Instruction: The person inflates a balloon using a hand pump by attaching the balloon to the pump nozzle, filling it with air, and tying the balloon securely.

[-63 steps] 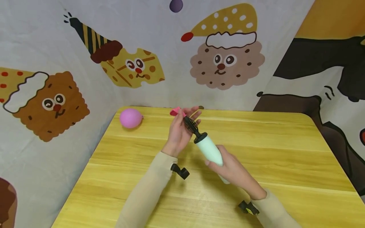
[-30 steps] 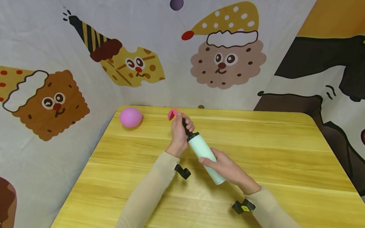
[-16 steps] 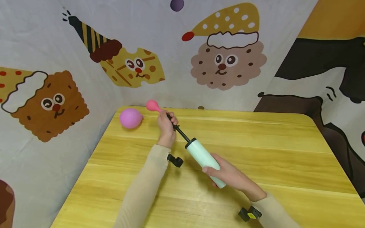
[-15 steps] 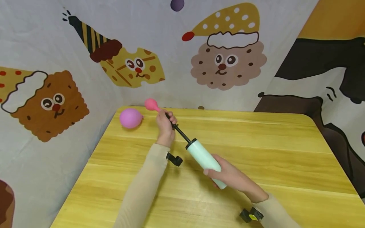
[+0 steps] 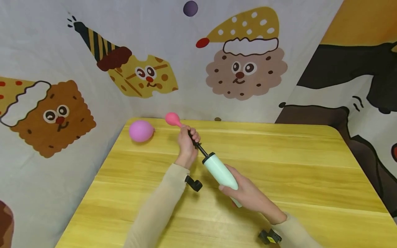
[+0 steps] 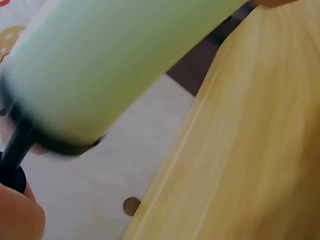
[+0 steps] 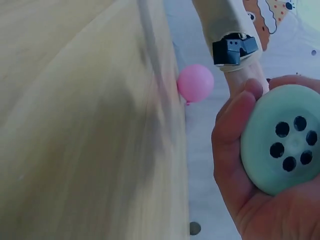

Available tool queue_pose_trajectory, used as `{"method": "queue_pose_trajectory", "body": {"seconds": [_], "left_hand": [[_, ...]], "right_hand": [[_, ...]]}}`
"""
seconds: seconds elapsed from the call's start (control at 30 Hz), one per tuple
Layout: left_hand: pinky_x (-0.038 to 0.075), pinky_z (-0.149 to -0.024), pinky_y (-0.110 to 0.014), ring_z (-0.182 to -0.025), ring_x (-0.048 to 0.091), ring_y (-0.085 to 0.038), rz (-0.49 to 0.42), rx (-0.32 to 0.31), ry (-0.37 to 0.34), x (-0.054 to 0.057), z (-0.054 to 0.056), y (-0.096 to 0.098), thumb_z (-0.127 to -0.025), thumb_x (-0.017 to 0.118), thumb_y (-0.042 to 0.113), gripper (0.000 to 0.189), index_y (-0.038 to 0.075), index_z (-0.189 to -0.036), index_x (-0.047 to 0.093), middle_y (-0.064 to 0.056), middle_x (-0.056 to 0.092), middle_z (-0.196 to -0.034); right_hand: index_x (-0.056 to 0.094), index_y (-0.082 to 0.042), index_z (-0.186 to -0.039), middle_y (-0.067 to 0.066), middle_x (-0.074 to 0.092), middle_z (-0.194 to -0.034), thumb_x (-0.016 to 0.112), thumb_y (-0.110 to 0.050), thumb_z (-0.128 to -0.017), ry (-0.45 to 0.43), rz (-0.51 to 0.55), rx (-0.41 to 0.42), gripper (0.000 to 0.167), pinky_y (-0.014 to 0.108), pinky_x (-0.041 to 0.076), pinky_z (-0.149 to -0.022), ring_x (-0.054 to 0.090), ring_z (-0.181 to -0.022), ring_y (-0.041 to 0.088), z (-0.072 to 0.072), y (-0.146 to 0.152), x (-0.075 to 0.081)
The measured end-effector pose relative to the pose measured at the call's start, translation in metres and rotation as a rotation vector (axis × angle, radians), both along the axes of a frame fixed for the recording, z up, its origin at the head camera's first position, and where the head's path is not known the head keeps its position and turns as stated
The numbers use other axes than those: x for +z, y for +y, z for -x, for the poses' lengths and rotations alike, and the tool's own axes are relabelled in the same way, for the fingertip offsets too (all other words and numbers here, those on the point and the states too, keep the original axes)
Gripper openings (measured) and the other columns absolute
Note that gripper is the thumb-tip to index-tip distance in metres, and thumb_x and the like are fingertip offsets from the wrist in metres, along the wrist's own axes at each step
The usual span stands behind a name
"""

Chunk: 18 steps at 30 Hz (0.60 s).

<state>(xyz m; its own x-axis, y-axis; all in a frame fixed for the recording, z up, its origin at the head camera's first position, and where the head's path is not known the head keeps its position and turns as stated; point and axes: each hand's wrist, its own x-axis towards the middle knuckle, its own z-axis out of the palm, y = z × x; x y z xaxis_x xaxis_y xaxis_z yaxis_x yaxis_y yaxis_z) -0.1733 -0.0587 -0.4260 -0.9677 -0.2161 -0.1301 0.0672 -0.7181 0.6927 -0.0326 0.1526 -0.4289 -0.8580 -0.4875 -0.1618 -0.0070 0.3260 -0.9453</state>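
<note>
My right hand (image 5: 248,191) grips the mint-green barrel of a balloon pump (image 5: 219,170). At its other end, my left hand (image 5: 187,143) is wrapped round the pump's black handle, thumb along the balloon's neck. A small, partly inflated hot-pink balloon (image 5: 172,119) sticks out past the left fingers. Between handle and barrel a short length of black rod shows. In the left wrist view the pump barrel (image 6: 115,65) fills the upper left, blurred. The right wrist view shows the pump's round end cap (image 7: 257,140) with several holes, my fingers curled round it.
An inflated pink-violet balloon (image 5: 141,131) lies at the back left corner of the wood-grain table (image 5: 294,158). Behind the table hangs a cloth backdrop (image 5: 192,82) with cartoon biscuits. Black wrist cameras sit on both sleeves.
The hot-pink balloon was limp and has swelled. My left hand, loosely open before, has closed round the handle. The rod slid far out of the barrel, then partly back in.
</note>
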Motion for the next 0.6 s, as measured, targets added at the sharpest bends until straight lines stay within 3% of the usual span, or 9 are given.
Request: {"method": "queue_pose_trajectory", "body": {"seconds": [0.13, 0.23, 0.43, 0.6], "left_hand": [[0.036, -0.047, -0.016, -0.052, 0.041, -0.005, 0.027, -0.063, 0.008, 0.000, -0.011, 0.013, -0.115, 0.036, 0.029, 0.033, 0.016, -0.085, 0.044, 0.004, 0.045, -0.067], [0.037, -0.048, -0.018, -0.052, 0.042, -0.006, 0.088, -0.084, -0.003, 0.000, -0.013, 0.014, -0.114, 0.037, 0.032, 0.035, 0.016, -0.085, 0.045, 0.004, 0.047, -0.067], [0.033, -0.042, -0.017, -0.046, 0.038, -0.004, 0.134, -0.044, 0.006, 0.006, -0.002, 0.001, -0.113, 0.033, 0.022, 0.036, 0.015, -0.078, 0.042, 0.006, 0.042, -0.061], [0.032, -0.040, -0.015, -0.046, 0.038, -0.003, 0.099, 0.044, 0.026, 0.011, 0.012, -0.024, -0.110, 0.033, 0.012, 0.035, 0.013, -0.075, 0.042, 0.006, 0.042, -0.061]], "right_hand": [[0.027, -0.023, -0.162, 0.017, 0.059, -0.103, 0.067, -0.035, -0.102, 0.051, -0.012, -0.009, 0.073, 0.038, 0.054, -0.045, 0.061, -0.057, 0.023, 0.011, -0.010, 0.003], [0.027, -0.022, -0.162, 0.016, 0.059, -0.100, 0.067, -0.035, -0.103, 0.074, -0.015, -0.012, 0.072, 0.038, 0.054, -0.045, 0.060, -0.057, 0.024, 0.018, -0.016, 0.006], [0.027, -0.022, -0.162, 0.015, 0.061, -0.099, 0.068, -0.032, -0.102, 0.077, -0.053, -0.039, 0.074, 0.036, 0.053, -0.045, 0.061, -0.056, 0.024, 0.017, -0.026, 0.011], [0.031, -0.026, -0.161, 0.012, 0.063, -0.099, 0.070, -0.037, -0.100, 0.071, -0.111, -0.036, 0.074, 0.035, 0.053, -0.046, 0.060, -0.057, 0.020, 0.005, -0.020, 0.013]]}}
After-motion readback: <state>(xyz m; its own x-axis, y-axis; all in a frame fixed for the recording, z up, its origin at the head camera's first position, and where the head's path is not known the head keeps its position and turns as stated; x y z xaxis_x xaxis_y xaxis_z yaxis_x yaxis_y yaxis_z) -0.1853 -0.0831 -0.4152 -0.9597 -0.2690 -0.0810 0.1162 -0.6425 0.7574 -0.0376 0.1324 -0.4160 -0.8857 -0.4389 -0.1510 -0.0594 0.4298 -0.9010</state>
